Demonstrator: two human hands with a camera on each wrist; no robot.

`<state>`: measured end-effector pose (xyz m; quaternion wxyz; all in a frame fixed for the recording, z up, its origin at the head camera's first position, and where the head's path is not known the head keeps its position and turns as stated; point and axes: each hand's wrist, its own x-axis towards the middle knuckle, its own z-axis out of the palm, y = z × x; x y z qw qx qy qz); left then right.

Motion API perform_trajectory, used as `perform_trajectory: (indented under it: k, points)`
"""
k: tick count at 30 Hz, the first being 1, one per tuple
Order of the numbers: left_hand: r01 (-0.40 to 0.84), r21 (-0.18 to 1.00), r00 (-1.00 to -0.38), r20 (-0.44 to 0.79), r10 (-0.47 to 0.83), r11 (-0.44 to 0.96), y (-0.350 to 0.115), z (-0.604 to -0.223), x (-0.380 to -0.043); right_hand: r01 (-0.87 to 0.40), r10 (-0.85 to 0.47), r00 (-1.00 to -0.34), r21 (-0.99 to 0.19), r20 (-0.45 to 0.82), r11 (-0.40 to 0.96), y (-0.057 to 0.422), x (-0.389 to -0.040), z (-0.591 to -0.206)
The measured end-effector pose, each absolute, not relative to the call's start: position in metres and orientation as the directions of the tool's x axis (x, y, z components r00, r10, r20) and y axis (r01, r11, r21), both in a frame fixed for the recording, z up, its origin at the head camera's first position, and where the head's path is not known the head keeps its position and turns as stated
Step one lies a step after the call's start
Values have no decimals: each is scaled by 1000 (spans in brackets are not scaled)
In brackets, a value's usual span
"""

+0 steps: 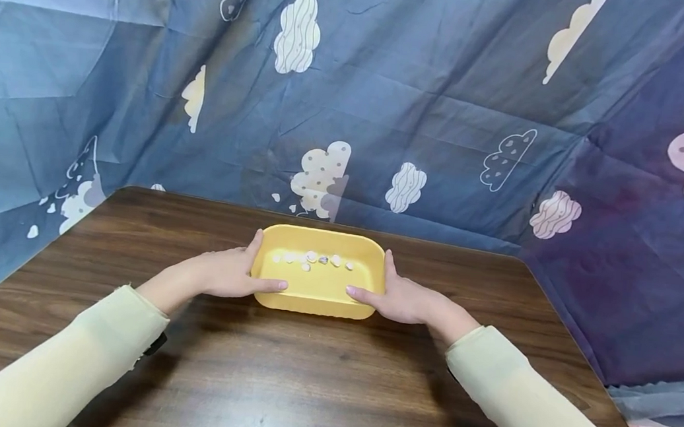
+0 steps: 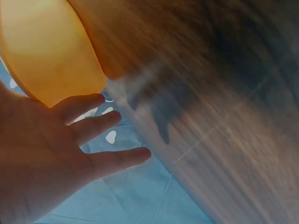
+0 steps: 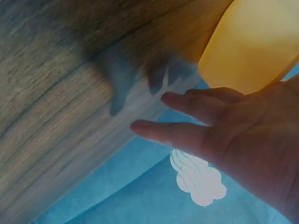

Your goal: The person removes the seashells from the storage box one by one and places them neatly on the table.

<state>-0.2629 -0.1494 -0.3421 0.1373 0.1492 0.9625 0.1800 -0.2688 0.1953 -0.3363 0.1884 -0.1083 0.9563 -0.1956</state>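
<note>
A yellow plastic basin [image 1: 319, 286] with rounded corners is between my two hands toward the far side of the table. Several small whitish pieces, shell-like in look, lie in a loose row inside; one piece [image 1: 323, 260] is darker grey. My left hand [image 1: 227, 273] holds the basin's left end, its thumb over the front rim and a finger along the outer side. At the opposite end my right hand [image 1: 406, 299] grips the same way, thumb over the rim. In both wrist views, the other fingers stretch out beside the yellow wall [image 2: 56, 51].
A dark brown wood-grain table [image 1: 307, 376] spreads beneath, its far edge just behind the basin. Blue cloth [image 1: 385, 111] printed with clouds hangs behind and along both sides.
</note>
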Motion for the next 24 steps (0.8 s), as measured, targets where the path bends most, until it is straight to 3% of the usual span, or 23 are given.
perform_trajectory:
  k: [7,24]
  points:
    - [229,503,-897,-224,381,834,-146,-350,-271,-151,-302,-902,-433,-307,889,197,-270,-342]
    - [194,548,-899,-233,371,813,-141,-351,-308,-112,-334,-869,-513,-365,851,201,-306,-334]
